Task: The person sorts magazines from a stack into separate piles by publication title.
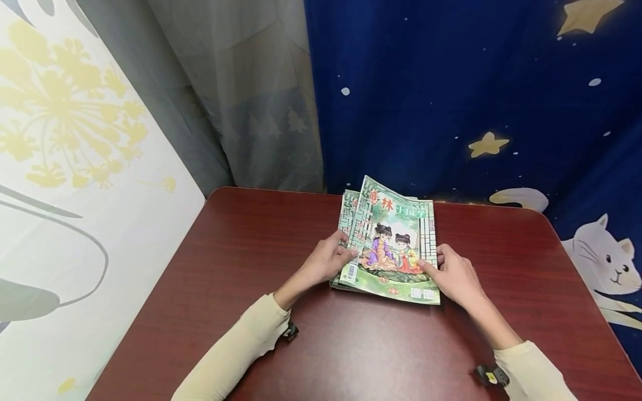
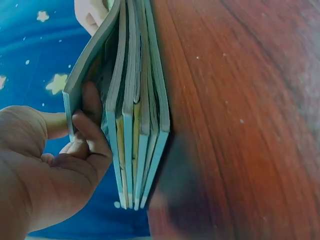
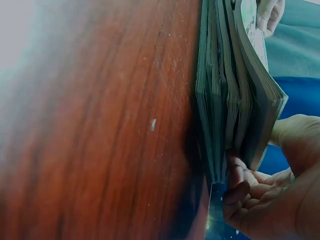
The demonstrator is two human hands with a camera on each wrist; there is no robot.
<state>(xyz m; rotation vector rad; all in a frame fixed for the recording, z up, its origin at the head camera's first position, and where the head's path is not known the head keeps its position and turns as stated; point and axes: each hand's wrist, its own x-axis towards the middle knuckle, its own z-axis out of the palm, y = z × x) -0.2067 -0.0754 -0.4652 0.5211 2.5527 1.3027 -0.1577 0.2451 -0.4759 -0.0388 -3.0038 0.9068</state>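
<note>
A green-bordered magazine [image 1: 388, 245] with two illustrated figures on its cover lies slightly askew on top of a stack of magazines [image 1: 347, 214]. My left hand [image 1: 327, 257] grips its left edge, thumb on the cover and fingers beneath. On the opposite edge my right hand [image 1: 455, 274] pinches it the same way. In the left wrist view the top magazine's spine [image 2: 68, 112] stands apart from the stack [image 2: 142, 150], with fingers in the gap. The right wrist view shows page edges of the stack [image 3: 215, 100] and the lifted top magazine [image 3: 265, 100].
The stack stands on a dark red wooden table [image 1: 241, 250], near its back edge. Behind hang a blue curtain [image 1: 426, 100] with stars and a grey curtain [image 1: 261, 100]. A white patterned panel [image 1: 100, 223] borders the table's left side.
</note>
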